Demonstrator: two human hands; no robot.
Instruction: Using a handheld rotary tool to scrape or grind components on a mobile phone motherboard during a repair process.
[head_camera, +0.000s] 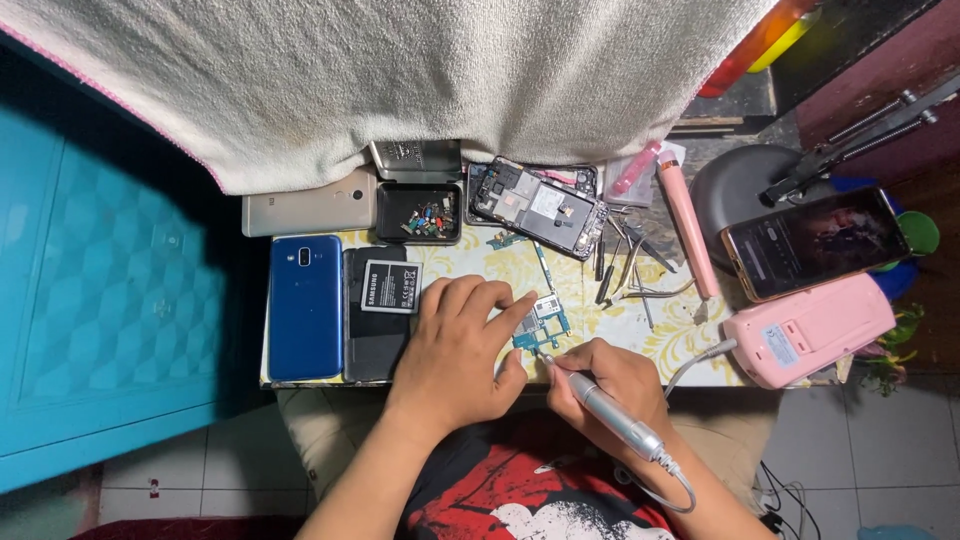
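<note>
My left hand (455, 345) lies palm down on the small table (690, 350), fingers spread loosely, with forefinger and thumb pinching the blue-green circuit board (538, 328) by its left edge; the board lies flat near the table's front edge, at about two o'clock from that hand. My right hand (610, 385) is clenched around a slim silver rotary tool (605, 410), held like a pen, its tip touching the board's lower edge; a grey cord trails from the tool's tail towards five o'clock.

At twelve o'clock from the left hand sits a shallow black tray (418, 212) holding a small heap of tiny mixed parts, some red and blue; I think they are screws and clips, but they are too small to tell. Its lid (415, 160) stands tilted up behind it, against the hanging white towel (400, 80).

Just right of the tray lies an opened phone frame (535, 208) with its insides bare. At nine o'clock from the left hand rest a battery (390, 286) on a black phone back, then a blue phone (305, 305). At three o'clock lie loose tweezers (640, 290), and farther out a pink device (805, 330).
</note>
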